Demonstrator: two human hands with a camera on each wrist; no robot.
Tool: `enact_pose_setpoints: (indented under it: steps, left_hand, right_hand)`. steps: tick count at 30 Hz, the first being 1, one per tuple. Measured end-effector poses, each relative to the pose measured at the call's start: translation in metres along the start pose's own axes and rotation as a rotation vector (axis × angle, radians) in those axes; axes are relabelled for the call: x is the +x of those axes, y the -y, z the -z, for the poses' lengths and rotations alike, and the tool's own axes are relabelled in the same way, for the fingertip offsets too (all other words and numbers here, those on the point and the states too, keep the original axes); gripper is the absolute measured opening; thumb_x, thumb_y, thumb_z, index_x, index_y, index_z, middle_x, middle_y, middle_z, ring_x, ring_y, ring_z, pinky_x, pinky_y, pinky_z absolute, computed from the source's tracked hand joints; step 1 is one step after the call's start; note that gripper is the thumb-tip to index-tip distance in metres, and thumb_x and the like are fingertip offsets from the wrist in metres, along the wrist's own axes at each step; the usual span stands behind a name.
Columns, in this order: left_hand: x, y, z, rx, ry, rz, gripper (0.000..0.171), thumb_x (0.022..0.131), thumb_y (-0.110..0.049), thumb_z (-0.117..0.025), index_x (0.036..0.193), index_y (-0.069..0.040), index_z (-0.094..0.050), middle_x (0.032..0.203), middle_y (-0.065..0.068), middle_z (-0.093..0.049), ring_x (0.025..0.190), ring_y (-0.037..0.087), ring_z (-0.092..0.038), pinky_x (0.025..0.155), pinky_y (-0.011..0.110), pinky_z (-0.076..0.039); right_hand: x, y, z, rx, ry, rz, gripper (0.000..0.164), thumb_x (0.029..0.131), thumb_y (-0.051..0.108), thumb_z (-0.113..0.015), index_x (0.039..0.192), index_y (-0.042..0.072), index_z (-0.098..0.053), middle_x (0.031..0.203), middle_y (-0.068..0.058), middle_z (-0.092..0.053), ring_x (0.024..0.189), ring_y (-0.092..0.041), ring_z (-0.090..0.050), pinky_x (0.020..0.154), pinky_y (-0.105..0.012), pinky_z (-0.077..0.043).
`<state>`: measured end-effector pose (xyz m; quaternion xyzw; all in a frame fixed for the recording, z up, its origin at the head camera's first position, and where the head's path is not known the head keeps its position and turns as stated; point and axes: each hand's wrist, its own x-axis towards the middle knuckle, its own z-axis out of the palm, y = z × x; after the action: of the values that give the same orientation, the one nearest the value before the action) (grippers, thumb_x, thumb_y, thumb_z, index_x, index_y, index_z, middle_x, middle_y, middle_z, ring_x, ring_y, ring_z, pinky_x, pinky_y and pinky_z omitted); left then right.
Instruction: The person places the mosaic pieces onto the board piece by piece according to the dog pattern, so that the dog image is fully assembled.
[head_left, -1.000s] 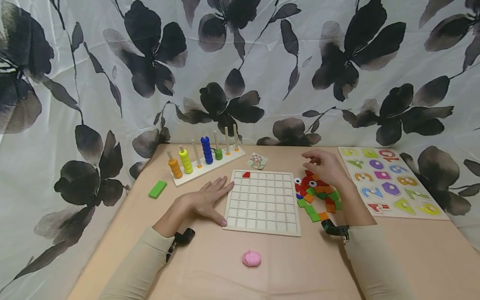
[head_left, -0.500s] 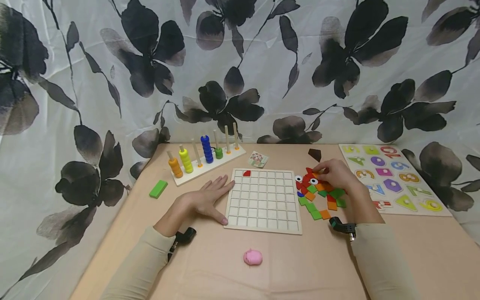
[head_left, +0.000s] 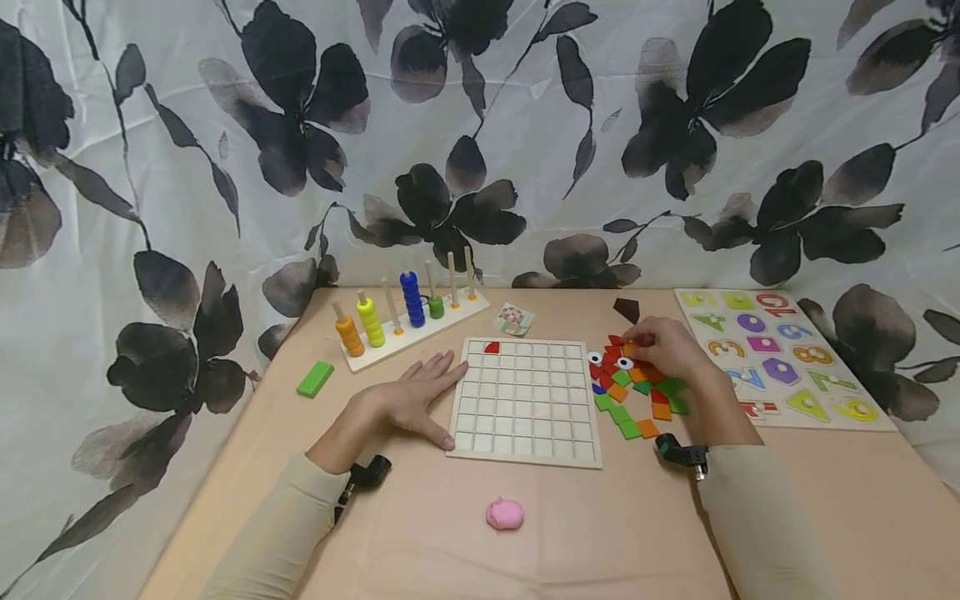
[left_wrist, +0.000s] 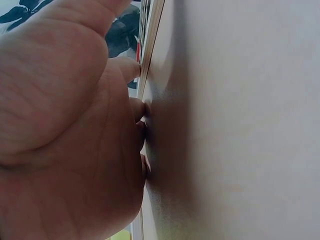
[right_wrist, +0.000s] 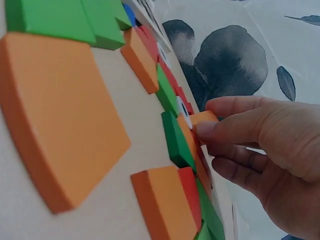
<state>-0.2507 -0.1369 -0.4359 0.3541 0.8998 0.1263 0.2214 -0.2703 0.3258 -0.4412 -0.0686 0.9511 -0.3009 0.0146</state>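
My left hand (head_left: pixel 411 402) lies flat with fingers spread, thumb and fingertips touching the left edge of a white gridded board (head_left: pixel 525 408). One red tile (head_left: pixel 492 347) sits in the board's top row. Right of the board, my right hand (head_left: pixel 666 346) pinches an orange tile (right_wrist: pixel 205 118) between thumb and index finger, at the far side of a heap of colored tiles (head_left: pixel 620 413). In the right wrist view, a dark green tile (right_wrist: pixel 176 142) and two googly-eyed pieces are close by. The heap is partly hidden by my hand.
A dark brown piece (head_left: pixel 626 310) lies behind the heap. A peg stacker with rings (head_left: pixel 414 333), a small picture card (head_left: pixel 514 319) and a green block (head_left: pixel 315 379) are toward the back. A number puzzle board (head_left: pixel 795 417) lies right; a pink lump (head_left: pixel 505 514) lies in front.
My right hand has let go of the dark brown piece, now lying at the back, and come down to the tile heap, where it pinches the orange tile. The left hand has stayed put.
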Motion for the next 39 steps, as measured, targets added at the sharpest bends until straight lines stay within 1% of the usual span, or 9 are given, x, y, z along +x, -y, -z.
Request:
enact_pose_setpoints:
  steps: [5, 9, 11, 16, 20, 23, 27, 30, 39]
  left_hand:
    - [0.0, 0.0, 0.0, 0.006, 0.002, -0.009, 0.126, 0.065, -0.073, -0.071, 0.156, -0.021, -0.001, 0.16, 0.014, 0.01, 0.147, 0.03, 0.01, 0.117, 0.052, 0.002]
    - [0.0, 0.001, 0.001, 0.013, 0.001, 0.003, 0.126, 0.064, -0.074, -0.07, 0.156, -0.022, -0.001, 0.16, 0.012, 0.011, 0.147, 0.028, 0.011, 0.117, 0.051, 0.002]
    - [0.0, 0.001, 0.001, 0.008, 0.001, 0.003, 0.125, 0.065, -0.074, -0.07, 0.156, -0.022, -0.001, 0.16, 0.012, 0.01, 0.147, 0.028, 0.011, 0.117, 0.051, 0.002]
    - [-0.001, 0.001, 0.001, 0.001, 0.001, 0.004, 0.126, 0.064, -0.075, -0.069, 0.156, -0.022, -0.001, 0.16, 0.012, 0.011, 0.147, 0.028, 0.011, 0.117, 0.05, 0.003]
    - [-0.001, 0.002, 0.0, -0.003, -0.006, -0.003, 0.125, 0.065, -0.073, -0.07, 0.156, -0.022, -0.003, 0.16, 0.012, 0.009, 0.147, 0.029, 0.01, 0.117, 0.051, 0.002]
    - [-0.001, 0.002, -0.001, -0.001, -0.008, -0.005, 0.123, 0.065, -0.073, -0.071, 0.156, -0.022, -0.005, 0.161, 0.013, 0.008, 0.147, 0.03, 0.01, 0.117, 0.052, 0.002]
    - [0.0, 0.003, -0.001, -0.002, -0.004, -0.007, 0.123, 0.065, -0.073, -0.07, 0.156, -0.023, -0.004, 0.161, 0.012, 0.009, 0.147, 0.029, 0.01, 0.117, 0.052, 0.002]
    - [0.0, 0.003, 0.0, -0.001, -0.004, -0.009, 0.124, 0.065, -0.074, -0.069, 0.156, -0.023, -0.002, 0.161, 0.012, 0.009, 0.147, 0.029, 0.01, 0.117, 0.051, 0.002]
    - [-0.003, 0.006, -0.001, 0.006, 0.003, -0.013, 0.126, 0.064, -0.076, -0.068, 0.156, -0.023, -0.001, 0.16, 0.012, 0.01, 0.147, 0.028, 0.011, 0.117, 0.05, 0.002]
  right_hand:
    - [-0.003, 0.014, 0.007, 0.062, 0.017, -0.004, 0.024, 0.088, 0.007, -0.069, 0.111, 0.013, -0.071, 0.099, -0.007, -0.064, 0.086, -0.025, -0.057, 0.073, -0.032, -0.053]
    - [0.0, 0.042, 0.009, 0.134, -0.01, 0.075, 0.024, 0.086, 0.012, -0.072, 0.11, 0.013, -0.069, 0.097, -0.004, -0.065, 0.085, -0.023, -0.058, 0.073, -0.029, -0.054]
    - [0.006, 0.058, 0.005, 0.136, -0.028, 0.164, 0.023, 0.085, 0.011, -0.073, 0.108, 0.012, -0.07, 0.096, -0.003, -0.066, 0.084, -0.022, -0.057, 0.073, -0.027, -0.053]
    - [0.032, 0.098, -0.017, 0.18, 0.01, 0.32, 0.02, 0.086, 0.008, -0.072, 0.105, 0.013, -0.072, 0.098, 0.0, -0.069, 0.083, -0.019, -0.061, 0.075, -0.026, -0.054]
    - [0.054, 0.125, -0.037, 0.193, 0.073, 0.348, 0.019, 0.085, 0.005, -0.072, 0.104, 0.01, -0.074, 0.098, 0.001, -0.071, 0.082, -0.019, -0.06, 0.074, -0.029, -0.054]
    - [0.068, 0.14, -0.053, 0.16, 0.126, 0.38, 0.019, 0.085, 0.003, -0.072, 0.103, 0.007, -0.075, 0.097, -0.001, -0.071, 0.083, -0.019, -0.061, 0.075, -0.031, -0.054]
    - [0.08, 0.151, -0.07, 0.105, 0.193, 0.399, 0.018, 0.083, 0.0, -0.073, 0.1, 0.005, -0.076, 0.095, -0.002, -0.072, 0.085, -0.02, -0.062, 0.078, -0.031, -0.053]
    - [0.084, 0.153, -0.079, 0.075, 0.211, 0.392, 0.016, 0.082, -0.001, -0.073, 0.097, 0.005, -0.076, 0.092, -0.002, -0.072, 0.082, -0.019, -0.06, 0.075, -0.031, -0.052]
    - [0.084, 0.153, -0.086, 0.065, 0.235, 0.42, 0.015, 0.079, -0.001, -0.075, 0.09, 0.009, -0.077, 0.085, -0.002, -0.071, 0.077, -0.017, -0.057, 0.069, -0.028, -0.049]
